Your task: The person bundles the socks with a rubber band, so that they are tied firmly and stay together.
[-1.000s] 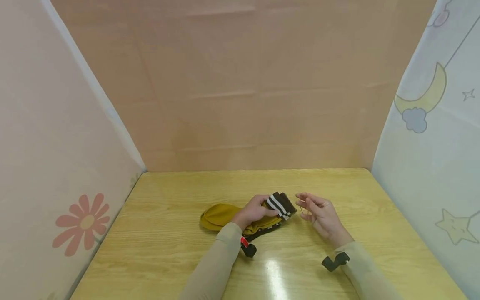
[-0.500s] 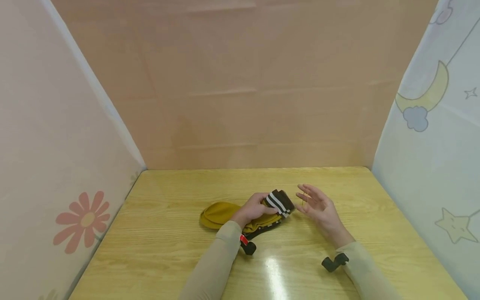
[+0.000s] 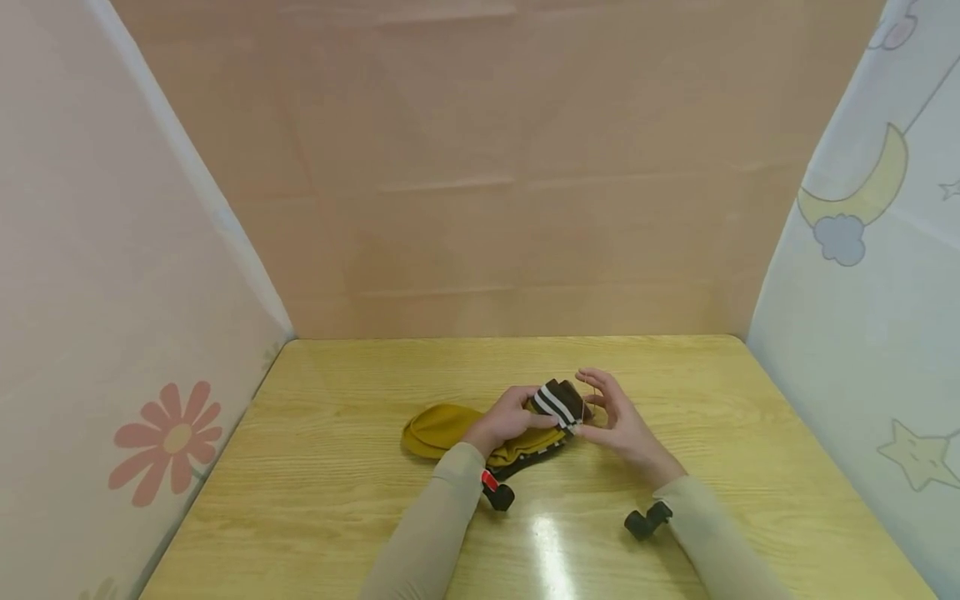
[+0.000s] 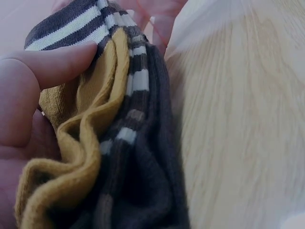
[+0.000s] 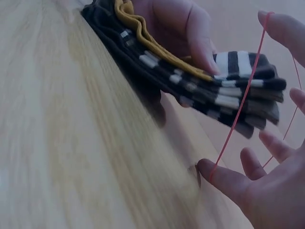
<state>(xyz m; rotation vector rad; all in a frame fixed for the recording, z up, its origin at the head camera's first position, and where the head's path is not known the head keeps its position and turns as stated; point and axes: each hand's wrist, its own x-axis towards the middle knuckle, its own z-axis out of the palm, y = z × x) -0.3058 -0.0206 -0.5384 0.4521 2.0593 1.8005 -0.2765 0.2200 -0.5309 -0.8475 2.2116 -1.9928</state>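
Observation:
A stack of socks [image 3: 442, 429] lies on the table, mustard yellow on top with dark layers below. Its dark cuffs with white stripes [image 5: 238, 62] point right. My left hand [image 3: 513, 421] grips the stack just behind the cuffs, thumb on top; its other fingers are mostly hidden. At the cuff end is my right hand [image 3: 622, 429], its fingers and thumb spread apart. A thin red rubber band [image 5: 242, 102] is stretched across those spread fingers. In the right wrist view, one strand crosses in front of the cuffs; whether the loop encircles them I cannot tell.
The wooden table [image 3: 315, 517] has a bright glare near its front. A plain tan backdrop [image 3: 510, 183] rises behind it. Patterned side panels stand left, with a red flower [image 3: 176, 437], and right, with a moon [image 3: 862, 187].
My right hand has spread its fingers wider, stretching the rubber band, and moved left to the sock cuffs. My left hand keeps its grip in the same place.

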